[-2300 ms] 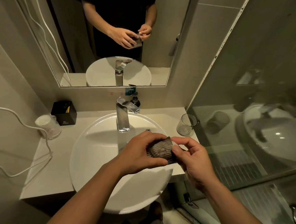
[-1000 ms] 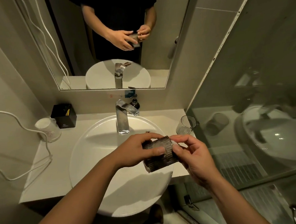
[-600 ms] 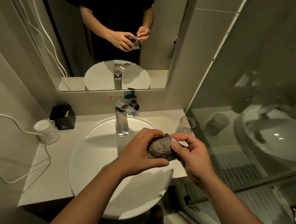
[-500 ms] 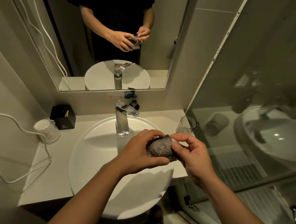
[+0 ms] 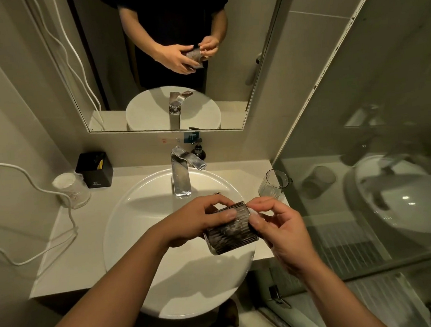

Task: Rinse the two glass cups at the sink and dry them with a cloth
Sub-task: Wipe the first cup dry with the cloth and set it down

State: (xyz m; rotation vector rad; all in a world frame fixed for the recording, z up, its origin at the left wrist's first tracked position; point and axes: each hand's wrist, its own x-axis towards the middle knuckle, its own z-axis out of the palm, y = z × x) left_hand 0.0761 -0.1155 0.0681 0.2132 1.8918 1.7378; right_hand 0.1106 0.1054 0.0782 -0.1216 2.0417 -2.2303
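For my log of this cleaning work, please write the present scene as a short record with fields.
held item: dark ribbed glass cup, tilted sideways above the white round basin
left grip: holds the cup's side
right grip: pinches the cup's rim
second item: clear glass cup, upright on the pale counter, right of the basin
tap: chrome faucet, at the basin's back
cloth: none clearly visible

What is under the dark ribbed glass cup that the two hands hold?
Under the dark ribbed glass cup, held by the left hand and right hand, lies the white round basin. The cup and hands cover the basin's middle; what lies there cannot be seen.
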